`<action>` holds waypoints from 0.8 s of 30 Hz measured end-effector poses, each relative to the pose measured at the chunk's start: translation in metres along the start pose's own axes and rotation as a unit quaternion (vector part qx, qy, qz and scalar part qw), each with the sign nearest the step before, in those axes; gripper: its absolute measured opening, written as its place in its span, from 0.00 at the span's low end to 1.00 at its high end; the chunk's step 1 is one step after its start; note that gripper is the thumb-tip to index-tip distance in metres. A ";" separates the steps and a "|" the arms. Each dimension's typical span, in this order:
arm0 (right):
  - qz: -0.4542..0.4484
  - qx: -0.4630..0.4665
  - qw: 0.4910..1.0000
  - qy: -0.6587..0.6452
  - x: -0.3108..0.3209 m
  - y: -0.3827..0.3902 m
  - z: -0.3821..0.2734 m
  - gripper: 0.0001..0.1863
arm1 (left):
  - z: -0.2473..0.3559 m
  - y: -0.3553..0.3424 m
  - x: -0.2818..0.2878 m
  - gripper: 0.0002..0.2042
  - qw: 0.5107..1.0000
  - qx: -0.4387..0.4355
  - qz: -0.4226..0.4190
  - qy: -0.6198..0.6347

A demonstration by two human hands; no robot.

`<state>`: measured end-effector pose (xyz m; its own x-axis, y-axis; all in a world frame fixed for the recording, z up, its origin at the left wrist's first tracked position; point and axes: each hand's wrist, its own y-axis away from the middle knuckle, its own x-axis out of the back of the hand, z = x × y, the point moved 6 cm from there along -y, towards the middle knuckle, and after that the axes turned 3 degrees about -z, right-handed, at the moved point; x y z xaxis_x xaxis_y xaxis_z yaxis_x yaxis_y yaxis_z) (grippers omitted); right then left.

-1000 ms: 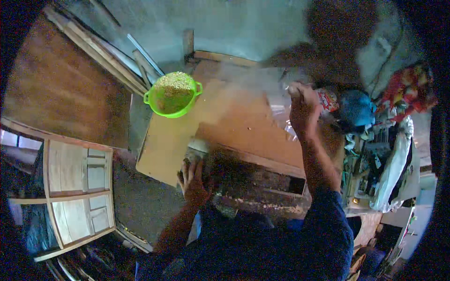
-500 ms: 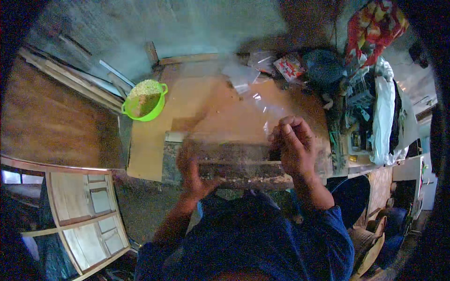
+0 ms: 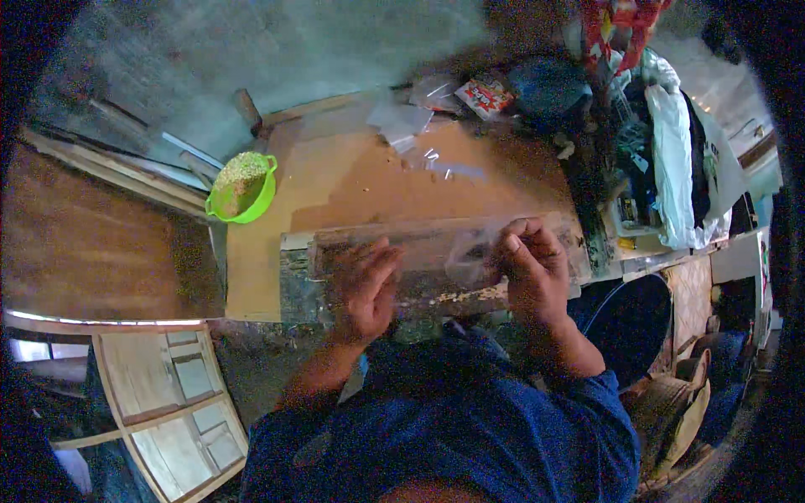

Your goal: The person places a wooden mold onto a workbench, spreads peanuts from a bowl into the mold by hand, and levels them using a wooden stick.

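In my right hand [image 3: 537, 272], thumb and bent fingers pinch a small clear plastic bag [image 3: 468, 261], which hangs toward the left. My left hand [image 3: 369, 289] is held apart from the bag, its fingers stretched out and nothing visible in it. Both hands are over a worn wooden plank [image 3: 419, 239] at the table's near edge. Small pale kernels [image 3: 470, 295] are scattered along it. Farther off, shiny clear plastic bags [image 3: 449, 170] lie on the brown tabletop [image 3: 323, 180]. At the far left stands a bright green two-handled bowl [image 3: 267, 197] of pale kernels.
A red-and-white packet [image 3: 486, 99] and a dark blue bowl-like thing [image 3: 549, 88] are at the back. On the right, a white plastic bag [image 3: 668, 168] hangs beside a crowded rack. Wooden panels [image 3: 109, 226] lean at left. A dark round-backed seat [image 3: 625, 310] stands at lower right.
My view has shifted, so the table and bowl appear farther left. The left hand has risen slightly and straightened its fingers. The right hand keeps its pinch, with the bag now lower beside it.
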<state>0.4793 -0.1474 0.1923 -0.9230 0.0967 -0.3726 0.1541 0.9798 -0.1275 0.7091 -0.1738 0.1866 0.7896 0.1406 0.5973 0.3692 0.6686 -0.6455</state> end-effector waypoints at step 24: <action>0.060 0.199 0.957 0.203 0.007 0.009 -0.021 0.17 | 0.043 -0.023 0.066 0.16 0.994 -0.066 -0.034 -0.082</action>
<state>0.4667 -0.1340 0.2077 -0.9391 0.3424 -0.0293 0.3143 0.8214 -0.4759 0.7318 -0.1482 0.2615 0.6745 0.2224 0.7040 0.4889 0.5800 -0.6516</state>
